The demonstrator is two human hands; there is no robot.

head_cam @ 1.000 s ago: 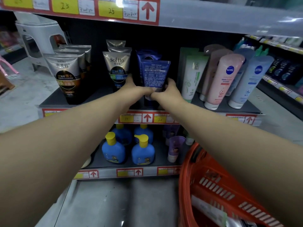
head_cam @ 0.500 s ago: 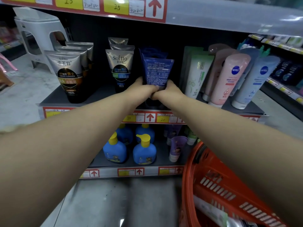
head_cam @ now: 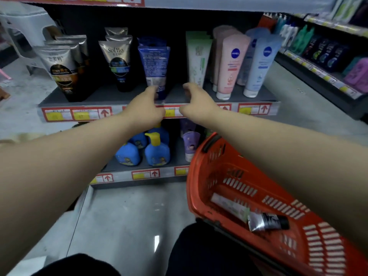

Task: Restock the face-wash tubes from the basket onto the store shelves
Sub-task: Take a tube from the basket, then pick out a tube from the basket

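Right hand (head_cam: 196, 102) has released the blue tube (head_cam: 154, 64) beside Softto tubes (head_cam: 118, 62).

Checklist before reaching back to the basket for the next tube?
1. Blue tube upright on the shelf: ok.
2. Right hand apart from the blue tube: ok.
3. Left hand off the blue tube: cannot tell, its fingertips overlap the tube's base.
4. Stock in the basket: ok, white-green tube and silver-black tube.
5. Shelf gap right of the blue tube: ok.
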